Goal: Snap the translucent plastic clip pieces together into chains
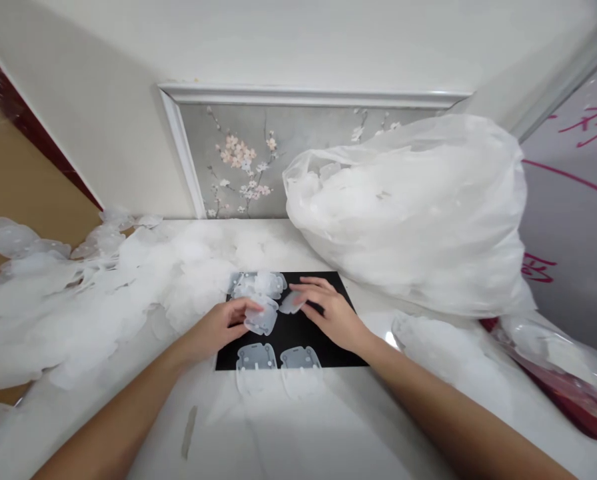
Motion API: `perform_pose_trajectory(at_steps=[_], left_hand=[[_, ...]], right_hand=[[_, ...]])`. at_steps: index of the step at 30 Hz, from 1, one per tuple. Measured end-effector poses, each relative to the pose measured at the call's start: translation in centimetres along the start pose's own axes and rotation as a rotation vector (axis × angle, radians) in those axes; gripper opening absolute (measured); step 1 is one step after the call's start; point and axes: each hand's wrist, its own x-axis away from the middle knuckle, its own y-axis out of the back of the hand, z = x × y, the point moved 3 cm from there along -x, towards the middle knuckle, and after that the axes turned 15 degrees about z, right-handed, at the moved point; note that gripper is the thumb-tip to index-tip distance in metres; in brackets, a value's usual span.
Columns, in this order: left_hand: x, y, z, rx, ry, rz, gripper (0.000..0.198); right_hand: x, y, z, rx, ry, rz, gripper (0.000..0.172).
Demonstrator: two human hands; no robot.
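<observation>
My left hand (227,325) pinches a thin translucent plastic piece (261,321) with rounded, notched edges above a black mat (298,337). In my right hand (332,312) a similar plastic piece (292,303) is held at a tilt between the fingers. Behind them, at the mat's far left, lies a small overlapping group of these pieces (266,283). Two more, a left piece (256,360) and a right piece (300,360), lie side by side across the mat's near edge, partly on the white table.
A large heap of translucent pieces (88,307) covers the table's left side. A bulging white plastic bag (413,213) full of pieces stands at the back right. More pieces (453,360) lie at right, beside a red and clear plastic package (563,380). A wall with a framed flower panel (243,160) closes the back.
</observation>
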Motion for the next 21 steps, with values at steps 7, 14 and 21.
perform_pose_trajectory(at_steps=[7, 14, 21], left_hand=[[0.1, 0.5, -1.3, -0.161, -0.011, -0.336, 0.029], [-0.1, 0.8, 0.5, 0.43, 0.107, -0.291, 0.041], [-0.1, 0.4, -0.1, 0.549, 0.14, -0.282, 0.041]], right_hand=[[-0.2, -0.9, -0.7, -0.944, -0.24, 0.045, 0.035], [-0.2, -1.0, -1.0, -1.094, -0.255, 0.093, 0.043], [-0.1, -0.9, -0.8, -1.032, -0.26, 0.115, 0.04]])
